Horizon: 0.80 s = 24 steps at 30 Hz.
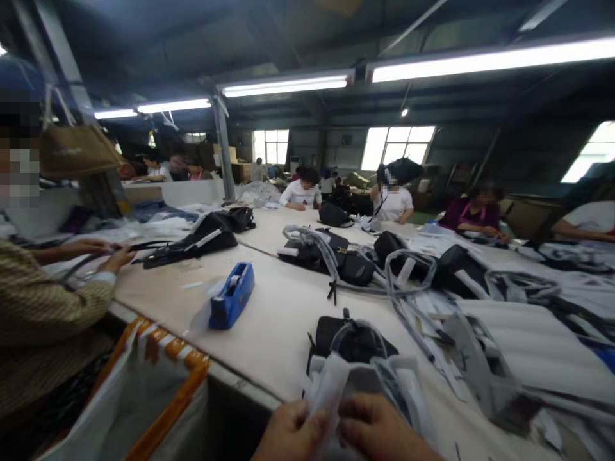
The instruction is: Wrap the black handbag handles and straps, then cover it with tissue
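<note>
At the bottom centre, my left hand pinches a strip of white wrapping between thumb and fingers. Just right of it, my right hand has curled fingers at the same wrapping's lower edge; what its fingertips hold is hidden. Beyond both hands a black bag lies on the table, partly covered by white and clear wrapping. A blue tape dispenser stands to the left, away from my hands.
A co-worker's hands handle a dark strap at the left. An orange-edged white sack hangs below the table edge. Black bags with wrapped straps and a grey dispenser are at the right. Several people sit beyond.
</note>
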Available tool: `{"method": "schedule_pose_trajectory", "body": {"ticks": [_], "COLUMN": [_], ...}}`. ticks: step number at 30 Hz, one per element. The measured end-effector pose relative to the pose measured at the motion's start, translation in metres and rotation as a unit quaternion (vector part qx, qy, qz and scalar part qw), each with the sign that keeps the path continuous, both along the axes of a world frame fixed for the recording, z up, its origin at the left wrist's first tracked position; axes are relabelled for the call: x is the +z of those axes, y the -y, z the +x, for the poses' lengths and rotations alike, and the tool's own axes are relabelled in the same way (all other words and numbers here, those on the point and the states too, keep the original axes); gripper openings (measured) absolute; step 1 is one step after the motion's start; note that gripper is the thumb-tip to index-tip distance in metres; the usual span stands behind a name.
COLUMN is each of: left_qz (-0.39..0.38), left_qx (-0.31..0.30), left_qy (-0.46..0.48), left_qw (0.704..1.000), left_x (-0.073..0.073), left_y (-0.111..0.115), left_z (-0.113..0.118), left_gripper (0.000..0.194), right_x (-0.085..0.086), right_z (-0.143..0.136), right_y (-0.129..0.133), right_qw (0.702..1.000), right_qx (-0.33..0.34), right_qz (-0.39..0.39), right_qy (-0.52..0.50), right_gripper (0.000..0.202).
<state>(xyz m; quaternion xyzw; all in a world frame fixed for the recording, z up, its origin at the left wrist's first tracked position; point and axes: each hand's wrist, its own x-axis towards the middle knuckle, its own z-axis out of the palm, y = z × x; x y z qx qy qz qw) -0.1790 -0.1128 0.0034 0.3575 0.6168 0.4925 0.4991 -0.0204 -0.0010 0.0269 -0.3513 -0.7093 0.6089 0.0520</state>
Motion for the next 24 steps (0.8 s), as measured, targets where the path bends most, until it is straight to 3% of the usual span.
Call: {"method": "schedule_pose_trajectory", "body": {"ticks": [3,11,16,20,22,24], "left_qz": [-0.001,-0.036,-0.034,-0.03,-0.029,-0.032], "left_qx": [0.001,0.032,0.049,0.059,0.062,0.065], "left_qy": [0.022,0.063,0.11,0.105,0.099,0.088], "left_qw": [1.0,0.997,0.992,0.992,0.993,0.994], "left_x": [0.004,-0.003,0.0,0.0,-0.003,-0.004], "left_y": [0.006,0.004,0.003,0.003,0.002,0.002], "left_z": [0.005,0.009,0.007,0.007,0.006,0.007], "left_gripper": [0.068,0.059,0.056,0.054,0.053,0.052], "right_x": [0.001,0.004,0.007,0.017,0.023,0.026], "right_z": [0.002,-0.007,-0.011,0.006,0.019,0.027], "right_y": [0.002,-0.017,-0.016,-0.013,-0.014,-0.015], "right_qw": [0.999,0.993,0.994,0.992,0.981,0.946], "right_qx": [-0.02,0.07,0.085,0.111,0.16,0.213], "right_qz": [0.017,0.093,0.073,0.052,0.108,0.241], "right_qy": [0.021,0.003,0.001,-0.004,-0.018,-0.049], "right_gripper": [0.022,0.026,0.024,0.033,0.045,0.043]}}
